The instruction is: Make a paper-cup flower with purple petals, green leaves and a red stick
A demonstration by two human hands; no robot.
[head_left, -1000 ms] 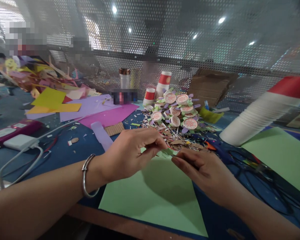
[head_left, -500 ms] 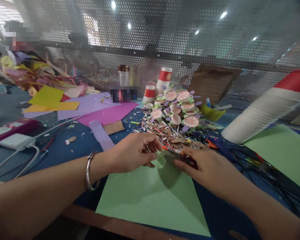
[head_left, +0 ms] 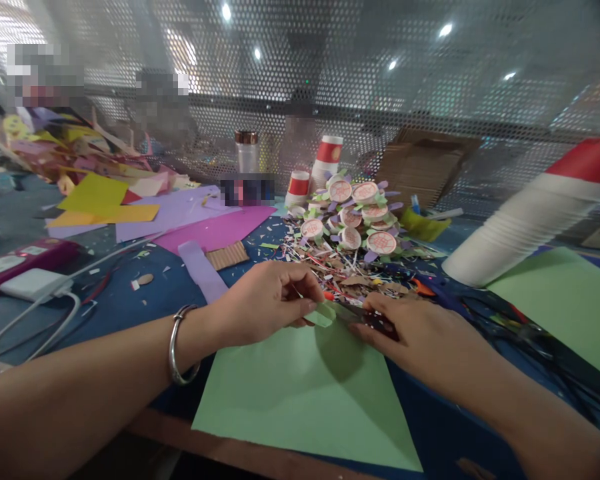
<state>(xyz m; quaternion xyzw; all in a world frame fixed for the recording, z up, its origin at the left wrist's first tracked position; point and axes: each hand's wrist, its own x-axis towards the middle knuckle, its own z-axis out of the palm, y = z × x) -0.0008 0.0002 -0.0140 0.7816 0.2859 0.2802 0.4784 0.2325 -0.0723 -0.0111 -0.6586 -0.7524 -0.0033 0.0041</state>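
Observation:
My left hand (head_left: 275,297), with a silver bangle at its wrist, pinches a small piece of light green paper (head_left: 324,315) between thumb and fingers. My right hand (head_left: 393,323) is closed around a pair of scissors (head_left: 353,313), whose blades point left at the edge of that piece. Part of the scissor handles is hidden by my fingers. Beneath both hands a large green paper sheet (head_left: 305,400) lies flat near the table's front edge. Just beyond them sits a heap of small paper turtle-like crafts (head_left: 351,217) with round white tops and red line patterns.
Paper scraps (head_left: 355,283) spread beyond my hands. A tilted stack of paper cups (head_left: 520,220) stands right, by another green sheet (head_left: 570,307). Purple (head_left: 215,230) and yellow papers (head_left: 95,193), a power bank (head_left: 30,260) and cables lie left. A perforated metal screen (head_left: 260,80) rises behind.
The green piece has turned slightly in my left hand, and its fingers have closed more firmly on it. The scissors have shifted slightly to the right.

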